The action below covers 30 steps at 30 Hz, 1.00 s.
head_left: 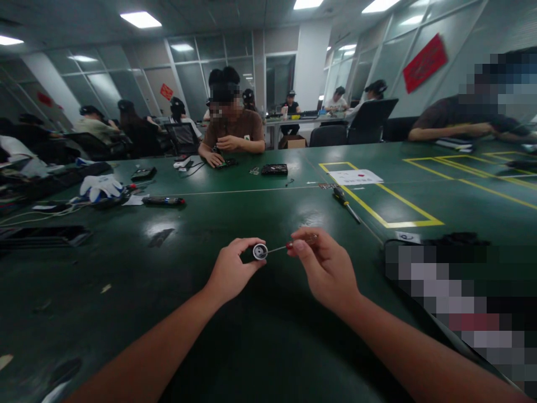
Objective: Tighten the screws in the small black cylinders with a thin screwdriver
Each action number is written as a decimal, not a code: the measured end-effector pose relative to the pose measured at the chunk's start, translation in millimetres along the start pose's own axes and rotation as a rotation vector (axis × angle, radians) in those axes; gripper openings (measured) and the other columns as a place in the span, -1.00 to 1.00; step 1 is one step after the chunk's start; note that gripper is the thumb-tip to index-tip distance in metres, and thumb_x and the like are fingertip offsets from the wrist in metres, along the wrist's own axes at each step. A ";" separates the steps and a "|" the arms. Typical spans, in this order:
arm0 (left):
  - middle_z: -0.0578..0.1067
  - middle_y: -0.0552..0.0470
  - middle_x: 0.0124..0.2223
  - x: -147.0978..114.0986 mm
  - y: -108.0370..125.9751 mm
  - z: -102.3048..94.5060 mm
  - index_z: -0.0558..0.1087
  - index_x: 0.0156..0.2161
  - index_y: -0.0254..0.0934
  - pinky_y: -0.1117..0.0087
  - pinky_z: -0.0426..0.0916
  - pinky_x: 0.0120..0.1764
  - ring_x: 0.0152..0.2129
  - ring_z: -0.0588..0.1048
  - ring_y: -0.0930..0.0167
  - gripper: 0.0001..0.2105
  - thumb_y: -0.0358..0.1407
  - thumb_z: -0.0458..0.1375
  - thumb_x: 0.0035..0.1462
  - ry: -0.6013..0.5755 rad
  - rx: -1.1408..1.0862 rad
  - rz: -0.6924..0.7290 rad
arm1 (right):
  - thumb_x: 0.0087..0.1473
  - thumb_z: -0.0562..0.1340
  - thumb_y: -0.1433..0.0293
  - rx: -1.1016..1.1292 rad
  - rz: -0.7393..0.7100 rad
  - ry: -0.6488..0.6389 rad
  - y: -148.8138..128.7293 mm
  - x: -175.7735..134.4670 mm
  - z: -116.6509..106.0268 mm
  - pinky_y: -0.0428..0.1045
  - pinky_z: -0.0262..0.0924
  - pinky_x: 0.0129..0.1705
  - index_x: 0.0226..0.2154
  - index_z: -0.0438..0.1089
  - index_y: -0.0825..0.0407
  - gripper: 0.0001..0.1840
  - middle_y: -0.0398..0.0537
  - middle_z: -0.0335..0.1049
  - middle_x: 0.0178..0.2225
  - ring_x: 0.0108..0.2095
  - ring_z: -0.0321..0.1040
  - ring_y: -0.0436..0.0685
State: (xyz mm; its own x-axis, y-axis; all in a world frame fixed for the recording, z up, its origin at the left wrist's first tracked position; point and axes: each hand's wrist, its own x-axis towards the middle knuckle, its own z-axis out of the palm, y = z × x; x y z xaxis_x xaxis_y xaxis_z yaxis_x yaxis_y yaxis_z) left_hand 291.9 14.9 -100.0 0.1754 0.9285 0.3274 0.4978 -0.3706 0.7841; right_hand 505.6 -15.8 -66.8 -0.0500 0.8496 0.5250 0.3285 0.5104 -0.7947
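Between thumb and fingers, my left hand [232,268] grips a small round white-rimmed part [260,252], its dark hollow end turned toward me and to the right. What kind of part it is I cannot make out. My right hand [329,268] is closed around a small screwdriver [289,245] with a red and clear handle. Its thin shaft points left, and the tip reaches the open end of the round part. Both hands are held above the green table [235,224].
A black-and-yellow screwdriver [346,205] lies beyond my right hand, near a paper sheet [356,177]. At left are white gloves [100,188] and a dark cylindrical tool [163,201]. A black bag [403,263] sits at right. Across the table a person [232,129] handles small parts.
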 end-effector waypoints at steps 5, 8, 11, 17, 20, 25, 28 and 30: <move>0.60 -0.01 -0.03 -0.7 -1.4 -0.3 0.58 -0.03 -0.12 0.10 0.39 0.09 -0.08 0.54 0.23 -0.63 -0.40 0.40 0.01 0.028 -0.025 0.015 | 0.31 0.17 0.29 -0.234 -0.168 -0.025 -4.1 -3.1 -2.6 0.05 0.40 -0.17 -0.09 0.39 -0.06 -0.84 -0.02 0.60 -0.25 -0.26 0.57 0.17; 0.60 -0.02 -0.02 -1.8 -3.0 -0.5 0.58 -0.02 -0.11 0.10 0.39 0.10 -0.08 0.55 0.23 -0.61 -0.39 0.41 0.00 0.035 -0.037 0.028 | 0.30 0.17 0.32 -0.306 -0.214 -0.052 -6.8 -2.2 -3.3 0.05 0.40 -0.17 -0.10 0.39 -0.07 -0.86 -0.02 0.60 -0.25 -0.27 0.56 0.17; 0.60 -0.02 -0.01 -1.8 -3.7 -0.6 0.58 -0.01 -0.12 0.09 0.39 0.11 -0.06 0.55 0.23 -0.60 -0.40 0.41 0.00 0.032 -0.057 0.037 | 0.30 0.17 0.34 -0.326 -0.256 -0.066 -8.2 -1.9 -3.4 0.02 0.38 -0.19 -0.10 0.39 -0.07 -0.86 -0.05 0.58 -0.27 -0.29 0.55 0.14; 0.60 -0.01 0.01 -0.8 -3.1 -0.3 0.58 0.00 -0.13 0.12 0.39 0.13 -0.03 0.55 0.24 -0.61 -0.41 0.40 0.03 0.020 -0.072 0.029 | 0.29 0.17 0.36 -0.332 -0.271 -0.093 -8.8 -1.8 -1.9 0.02 0.36 -0.21 -0.12 0.40 -0.06 -0.87 -0.06 0.58 -0.27 -0.29 0.54 0.14; 0.60 -0.01 0.03 -0.2 -5.9 0.5 0.57 0.03 -0.12 0.11 0.38 0.14 -0.01 0.55 0.25 -0.60 -0.40 0.39 0.05 0.014 -0.075 0.059 | 0.29 0.16 0.36 -0.321 -0.204 -0.116 -9.0 -1.0 -2.0 0.02 0.36 -0.24 -0.11 0.39 -0.07 -0.86 -0.06 0.58 -0.27 -0.32 0.54 0.14; 0.60 -0.01 0.03 1.9 -11.1 0.5 0.58 0.02 -0.11 0.10 0.39 0.14 0.01 0.54 0.24 -0.63 -0.43 0.34 0.09 0.007 -0.033 0.136 | 0.31 0.14 0.37 -0.189 -0.146 -0.259 -10.9 -2.2 -2.6 -0.04 0.31 -0.32 -0.09 0.38 -0.09 -0.85 -0.17 0.52 -0.38 -0.42 0.48 0.06; 0.61 0.01 0.03 2.5 -11.9 0.9 0.58 0.01 -0.08 0.10 0.39 0.14 0.01 0.54 0.25 -0.63 -0.44 0.34 0.09 -0.001 0.004 0.160 | 0.32 0.16 0.26 -0.095 -0.181 -0.263 -12.0 -2.5 -0.7 -0.05 0.29 -0.32 -0.22 0.44 -0.07 -0.84 -0.15 0.51 -0.36 -0.38 0.47 0.06; 0.62 0.02 0.02 2.5 -11.7 1.6 0.58 0.01 -0.07 0.11 0.40 0.12 0.00 0.54 0.26 -0.63 -0.44 0.35 0.08 -0.013 0.019 0.170 | 0.37 0.10 0.24 -0.073 -0.146 -0.237 -11.6 -1.8 1.2 -0.05 0.27 -0.34 -0.31 0.46 -0.06 -0.71 -0.16 0.49 -0.41 -0.41 0.45 0.05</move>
State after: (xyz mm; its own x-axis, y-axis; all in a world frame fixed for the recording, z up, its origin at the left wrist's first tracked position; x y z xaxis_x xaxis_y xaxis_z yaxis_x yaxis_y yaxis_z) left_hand 287.8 21.6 -109.2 0.2692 0.8525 0.4480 0.4755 -0.5222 0.7080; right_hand 500.7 -23.1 -58.9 -0.3180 0.7798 0.5393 0.3686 0.6257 -0.6875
